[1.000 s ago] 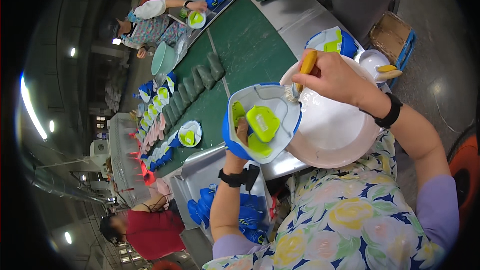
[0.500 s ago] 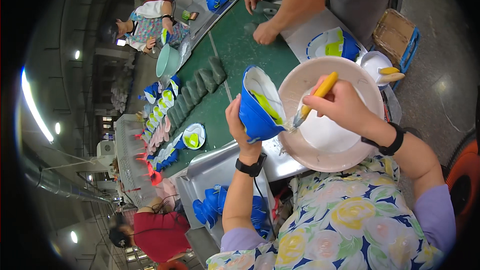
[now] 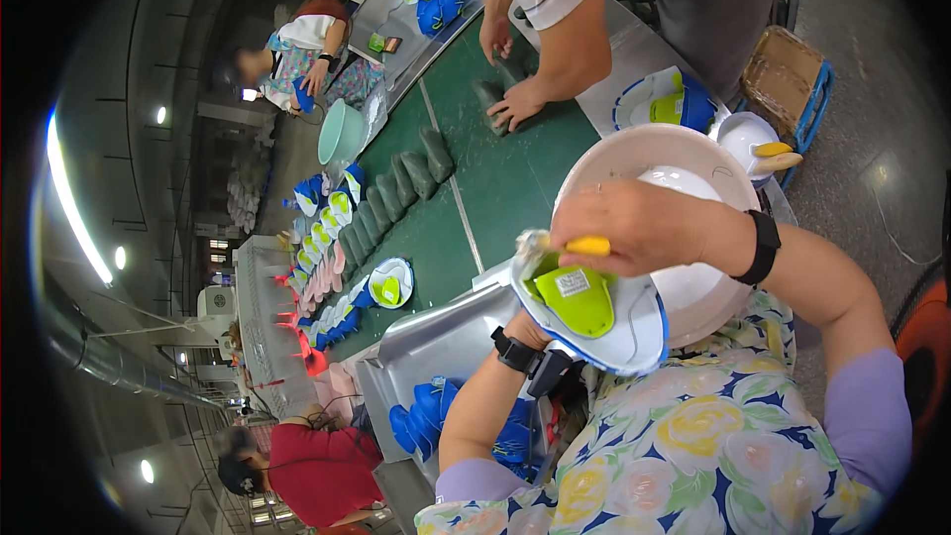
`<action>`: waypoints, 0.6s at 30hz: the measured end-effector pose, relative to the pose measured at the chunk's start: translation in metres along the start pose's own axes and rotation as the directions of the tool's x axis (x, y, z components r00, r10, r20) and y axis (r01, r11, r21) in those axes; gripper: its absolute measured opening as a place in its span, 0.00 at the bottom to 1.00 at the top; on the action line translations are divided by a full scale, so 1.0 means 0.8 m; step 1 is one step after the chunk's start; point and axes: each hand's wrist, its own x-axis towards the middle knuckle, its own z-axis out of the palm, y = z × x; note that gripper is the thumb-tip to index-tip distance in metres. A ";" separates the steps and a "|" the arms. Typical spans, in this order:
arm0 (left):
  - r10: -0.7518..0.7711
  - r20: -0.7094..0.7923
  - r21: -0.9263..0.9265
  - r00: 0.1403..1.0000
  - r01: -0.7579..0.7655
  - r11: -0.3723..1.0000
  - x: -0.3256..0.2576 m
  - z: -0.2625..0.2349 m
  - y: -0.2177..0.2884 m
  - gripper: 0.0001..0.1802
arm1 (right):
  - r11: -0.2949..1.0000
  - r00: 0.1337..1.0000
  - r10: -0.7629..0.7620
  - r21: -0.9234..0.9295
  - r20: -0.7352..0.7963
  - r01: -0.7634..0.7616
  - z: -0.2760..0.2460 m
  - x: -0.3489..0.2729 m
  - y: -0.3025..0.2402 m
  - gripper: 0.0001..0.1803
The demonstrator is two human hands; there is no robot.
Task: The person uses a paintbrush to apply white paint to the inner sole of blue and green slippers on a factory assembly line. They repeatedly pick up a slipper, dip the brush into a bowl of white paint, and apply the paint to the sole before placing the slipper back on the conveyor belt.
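My left hand (image 3: 530,329) holds a blue and white shoe upper (image 3: 639,332) from below, its opening and lime-green tongue (image 3: 582,309) turned up; most of the fingers are hidden behind it. My right hand (image 3: 629,226) grips a brush by its yellow handle (image 3: 589,246). The pale bristles touch or hover over the upper's left edge; which of the two, I cannot tell. Just behind both hands stands a pinkish basin (image 3: 586,160) with white liquid in it.
Dark grey shoe lasts (image 3: 418,174) line the green belt (image 3: 515,203) beside several uppers. A co-worker's hands (image 3: 520,104) touch two lasts. Blue uppers (image 3: 426,414) lie in a metal tray at lower left. A white bowl (image 3: 743,134) with yellow handles stands right of the basin.
The upper has come nearer to me and tilted, so its inside faces up. My right hand has moved the brush left, from the basin's edge to the upper's far side.
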 end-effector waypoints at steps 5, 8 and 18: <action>0.044 0.174 -0.320 0.984 0.014 0.947 0.007 -0.073 0.014 0.27 | 0.944 0.942 0.329 -0.042 0.065 -0.327 -0.028 -0.016 0.013 0.11; 0.175 0.055 -0.086 0.983 -0.169 0.982 -0.004 -0.078 0.017 0.30 | 0.894 0.892 0.444 -0.102 0.085 -0.436 -0.044 -0.022 0.008 0.12; 0.270 0.028 -0.158 0.962 -0.263 0.952 -0.015 -0.107 0.012 0.30 | 0.804 0.807 0.580 -0.082 -0.113 -0.589 -0.022 0.007 0.021 0.13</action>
